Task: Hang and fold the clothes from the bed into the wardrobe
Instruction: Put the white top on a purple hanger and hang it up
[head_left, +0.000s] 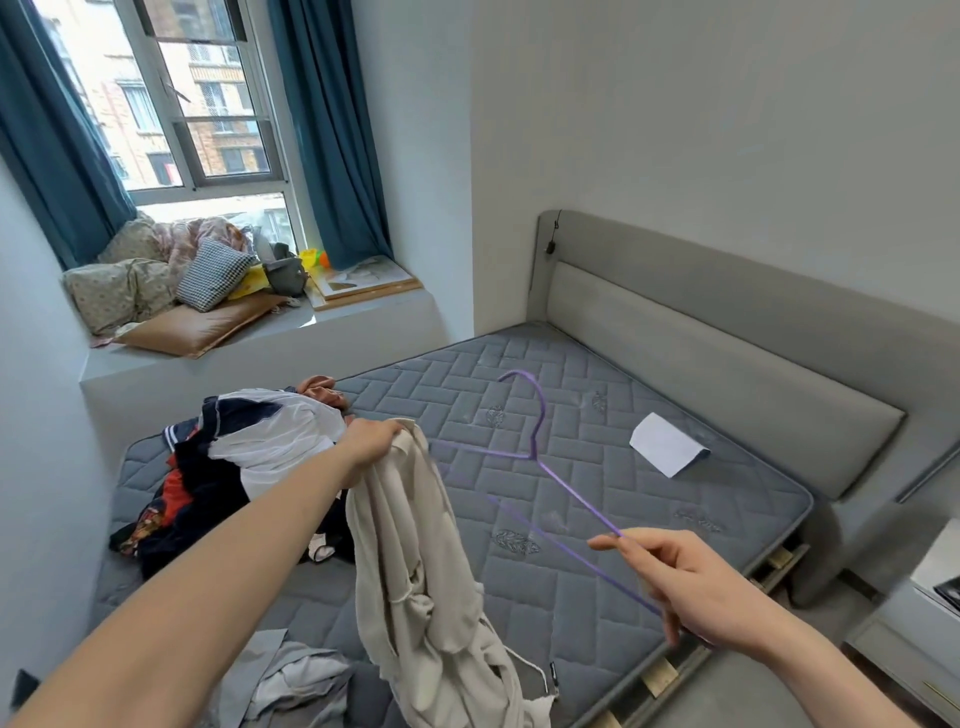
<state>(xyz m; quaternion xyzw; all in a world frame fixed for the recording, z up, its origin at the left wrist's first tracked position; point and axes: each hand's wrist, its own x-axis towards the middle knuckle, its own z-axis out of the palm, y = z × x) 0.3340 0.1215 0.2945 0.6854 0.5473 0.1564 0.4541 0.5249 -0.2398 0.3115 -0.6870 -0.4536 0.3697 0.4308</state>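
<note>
Aloft, left hand (371, 441) gripping garment (415, 561), right hand (691, 582) pinching hanger (540, 457)

A home bedroom is shown. A bare bed (597, 467) with padded headboard (727, 364) is seen, plus curtains (332, 130) and window-seat cushions (156, 291).

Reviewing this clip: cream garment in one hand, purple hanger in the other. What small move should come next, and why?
Probably bring the purple hanger toward the cream garment and slip one end into its opening. The left hand grips the garment bunched at the top, hanging free, while the right hand pinches the hanger at one end, its hook pointing away, not yet inside the cloth.
</note>
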